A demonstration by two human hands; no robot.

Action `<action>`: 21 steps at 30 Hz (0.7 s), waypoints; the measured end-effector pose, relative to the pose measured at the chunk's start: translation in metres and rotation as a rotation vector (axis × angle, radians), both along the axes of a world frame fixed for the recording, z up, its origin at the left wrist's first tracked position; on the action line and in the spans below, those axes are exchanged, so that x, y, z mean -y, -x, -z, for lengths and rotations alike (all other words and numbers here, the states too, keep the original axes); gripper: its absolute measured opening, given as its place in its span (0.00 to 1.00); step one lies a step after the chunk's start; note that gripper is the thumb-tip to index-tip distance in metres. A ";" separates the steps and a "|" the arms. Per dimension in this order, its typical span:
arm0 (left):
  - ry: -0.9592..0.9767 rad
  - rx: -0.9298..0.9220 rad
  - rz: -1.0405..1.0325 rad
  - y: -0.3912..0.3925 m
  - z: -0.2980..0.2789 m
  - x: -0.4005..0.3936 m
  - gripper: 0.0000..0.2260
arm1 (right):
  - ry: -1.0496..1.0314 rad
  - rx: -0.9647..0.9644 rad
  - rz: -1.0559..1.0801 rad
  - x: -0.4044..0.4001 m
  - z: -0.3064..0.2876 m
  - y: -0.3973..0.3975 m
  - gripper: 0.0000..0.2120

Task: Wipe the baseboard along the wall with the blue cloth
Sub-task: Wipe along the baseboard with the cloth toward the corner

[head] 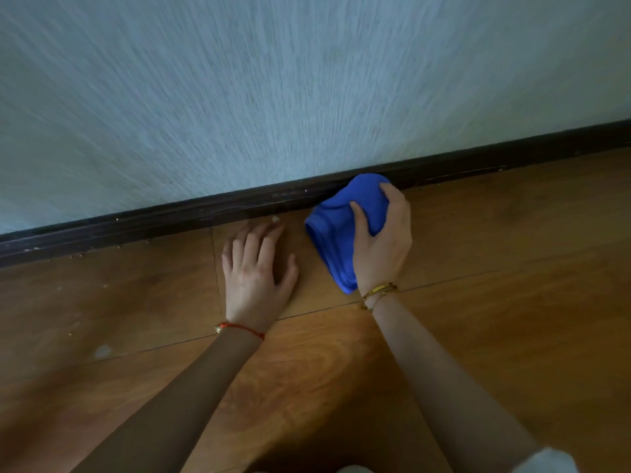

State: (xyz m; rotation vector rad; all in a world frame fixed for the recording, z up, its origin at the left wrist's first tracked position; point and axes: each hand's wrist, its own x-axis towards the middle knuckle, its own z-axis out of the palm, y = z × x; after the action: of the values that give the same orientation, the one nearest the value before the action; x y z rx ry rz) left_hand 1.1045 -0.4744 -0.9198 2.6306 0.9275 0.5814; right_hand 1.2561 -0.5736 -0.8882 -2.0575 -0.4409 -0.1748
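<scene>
- Nearest the camera, two bare forearms reach up from the bottom of the frame over a brown wood-look floor (pixel 512 268); a bit of pale fabric shows at the lower right corner.
- The left hand (pixel 254 268) lies flat on the floor left of centre, palm down, fingers spread and holding nothing, with a red string bracelet (pixel 240 327) at the wrist. It looks like a prop for the body's weight.
- The right hand (pixel 382 240), wearing gold bracelets (pixel 379 291), is closed around the bunched blue cloth (pixel 336 233), thumb over the front and fingers wrapped over the far side.
- The cloth's far end touches the dark baseboard (pixel 205 213) near the frame's centre; its loose near end trails on the floor just beside the right wrist.
- Progress, as a judgement: wiping is underway, but how much is finished cannot be told. Pale specks sit on the baseboard and along the floor seam to the left, so that stretch probably still needs a pass. The strip to the upper right looks scuffed; whether it is clean is unclear.
- Room to move: the baseboard runs unobstructed from the left edge to the upper right, under a pale textured wall (pixel 307 80), motion-blurred. Nothing stands on the floor alongside it, so the cloth can slide either way; going left, only the resting left hand is near its path.
</scene>
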 end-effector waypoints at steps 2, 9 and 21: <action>0.018 -0.019 0.015 -0.003 0.005 0.002 0.22 | 0.003 0.025 -0.001 -0.001 0.001 -0.001 0.19; 0.019 -0.043 0.025 -0.002 0.011 0.003 0.24 | -0.071 0.006 0.171 0.008 0.005 -0.026 0.16; 0.003 -0.053 0.017 -0.002 0.013 0.004 0.24 | -0.087 0.000 0.277 0.023 0.012 -0.054 0.15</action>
State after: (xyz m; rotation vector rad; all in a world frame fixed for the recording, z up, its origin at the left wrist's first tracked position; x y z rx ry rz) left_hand 1.1069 -0.4782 -0.9333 2.6607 0.9196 0.5077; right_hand 1.3102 -0.5970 -0.8997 -2.0255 -0.1432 -0.3541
